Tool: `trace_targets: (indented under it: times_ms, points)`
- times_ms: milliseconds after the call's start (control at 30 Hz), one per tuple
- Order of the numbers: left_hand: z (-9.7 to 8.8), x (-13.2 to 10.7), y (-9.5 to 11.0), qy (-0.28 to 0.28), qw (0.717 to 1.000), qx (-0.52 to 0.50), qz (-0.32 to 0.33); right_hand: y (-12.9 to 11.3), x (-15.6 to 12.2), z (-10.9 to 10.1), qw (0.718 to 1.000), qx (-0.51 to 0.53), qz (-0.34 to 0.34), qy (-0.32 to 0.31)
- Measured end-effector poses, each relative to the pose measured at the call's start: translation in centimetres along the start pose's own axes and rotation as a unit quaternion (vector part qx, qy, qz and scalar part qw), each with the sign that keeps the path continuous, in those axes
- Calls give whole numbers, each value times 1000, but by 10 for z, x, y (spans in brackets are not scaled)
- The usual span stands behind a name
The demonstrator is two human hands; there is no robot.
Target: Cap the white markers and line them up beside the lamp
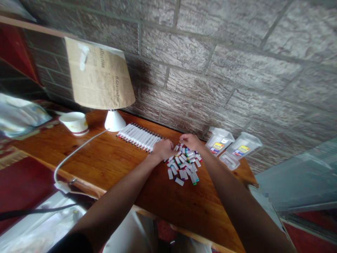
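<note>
A row of white markers [139,137] lies side by side on the wooden table, dark ends toward the wall and coloured tips toward me. My left hand [164,149] is at the right end of this row, its fingers curled and closed; what they hold is hidden. To its right spreads a loose pile of white marker caps [181,165] with coloured ends. My right hand [191,141] is above the far edge of the pile, thumb and fingers pinched together. Anything between those fingertips is too small to make out. The two hands are close but apart.
Two clear plastic boxes [243,146] with yellow labels stand at the right, a clear lid [229,161] before them. A lamp [115,121] and a paper cup [76,123] stand at the left. The lamp's cord [71,154] crosses the table edge. A brick wall [189,80] rises behind.
</note>
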State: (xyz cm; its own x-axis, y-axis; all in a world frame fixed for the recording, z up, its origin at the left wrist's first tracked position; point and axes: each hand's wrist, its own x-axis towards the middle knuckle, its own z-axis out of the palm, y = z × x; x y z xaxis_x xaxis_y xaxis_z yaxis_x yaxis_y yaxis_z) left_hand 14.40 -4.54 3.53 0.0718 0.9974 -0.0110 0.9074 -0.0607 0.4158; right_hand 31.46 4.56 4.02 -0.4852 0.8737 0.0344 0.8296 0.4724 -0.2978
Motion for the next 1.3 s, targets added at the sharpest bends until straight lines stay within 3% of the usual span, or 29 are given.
trace_targets:
  times_ms: [433, 600, 767, 867, 1300]
  points:
    - [1, 2, -4, 2, 1000, -13, 22, 6, -26, -6, 999, -6, -28, -30]
    - [-4, 6, -15, 22, 998, -41, 36, 5, -33, -5, 998, -29, -46, -40]
    - [-8, 12, -29, -16, 997, -66, 38, -1, -39, -6, 996, -56, -56, -48]
    - [-9, 14, -33, -1, 997, -65, 27, -4, -43, -7, 995, -66, -56, -48]
    - [-9, 7, -22, 21, 1000, 11, -18, -13, -62, 7, 994, -85, -72, 10]
